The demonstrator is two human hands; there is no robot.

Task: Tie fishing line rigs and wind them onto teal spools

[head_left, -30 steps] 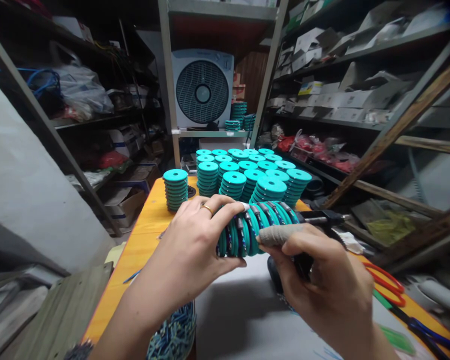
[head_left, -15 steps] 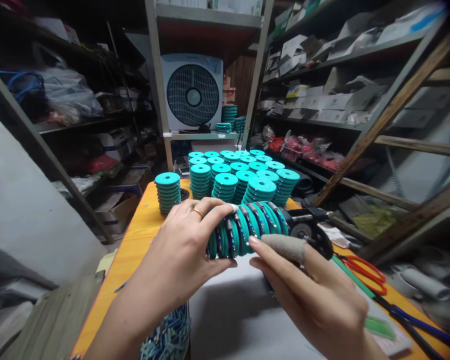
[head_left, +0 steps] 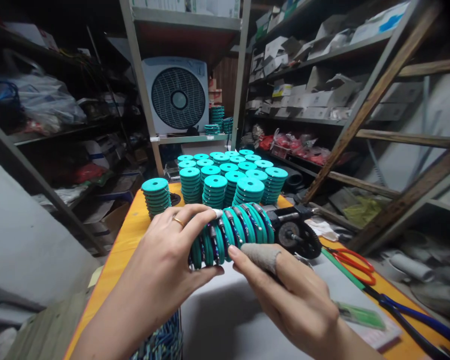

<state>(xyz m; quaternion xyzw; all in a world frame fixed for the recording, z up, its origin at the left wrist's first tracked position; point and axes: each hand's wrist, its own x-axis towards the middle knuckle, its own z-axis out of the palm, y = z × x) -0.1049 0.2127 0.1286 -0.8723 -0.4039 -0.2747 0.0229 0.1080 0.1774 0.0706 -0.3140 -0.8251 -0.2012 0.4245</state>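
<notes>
A row of teal foam spools (head_left: 230,231), wound with dark line and set with small metal pieces and white beads, sits sideways on a black geared device (head_left: 294,230). My left hand (head_left: 176,245), with a ring on one finger, is wrapped round the left end of this row, thumb below and fingers on top. Against the row's lower front side, my right hand (head_left: 288,280) has its fingers drawn together at the spools. A grey wrap covers one of its fingers. Whatever is pinched between those fingertips is too small to make out.
Stacks of teal spools (head_left: 213,185) stand behind on the yellow table (head_left: 125,240). Red-handled scissors (head_left: 354,265), a blue-handled tool (head_left: 416,317) and a green-and-clear item (head_left: 362,315) lie right. A container of dark blue-green pieces (head_left: 161,337) is front left. A box fan (head_left: 178,97) stands on the shelf.
The whole view has shifted, so things appear further left. Both hands stay at the spool row, with the right fingertips still against its lower side.
</notes>
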